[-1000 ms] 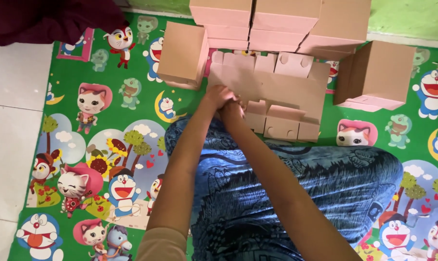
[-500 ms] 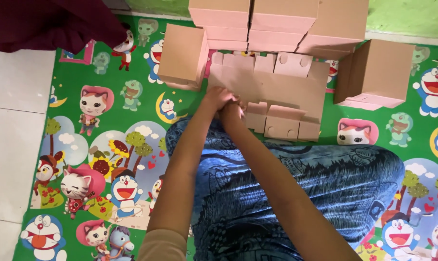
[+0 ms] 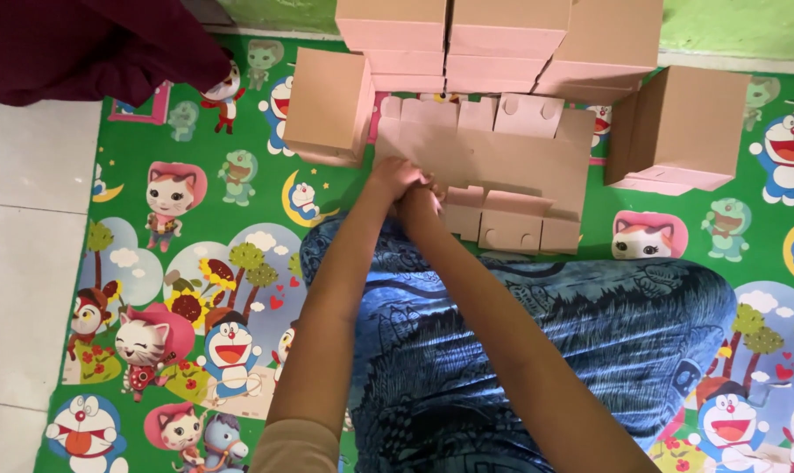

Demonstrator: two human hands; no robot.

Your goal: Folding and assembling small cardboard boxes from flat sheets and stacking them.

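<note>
A flat, unfolded pink cardboard sheet [image 3: 502, 166] with cut flaps lies on the green cartoon play mat [image 3: 195, 263], just past the person's knees. Both hands meet at its near left edge. The left hand [image 3: 395, 178] presses down on the cardboard with its fingers curled, and the right hand [image 3: 419, 201] is tucked close against it, pinching the same edge; how tight either grip is cannot be told, since the fingers overlap. Folded pink boxes ring the sheet: one box [image 3: 327, 105] stands just left of it, a stack of boxes [image 3: 493, 44] sits behind it, and another box [image 3: 682, 131] rests to the right. The person's lap is covered in blue patterned cloth [image 3: 546, 350]. A dark red cloth [image 3: 81, 48] lies at the upper left, over white floor tiles [image 3: 20, 263].
</note>
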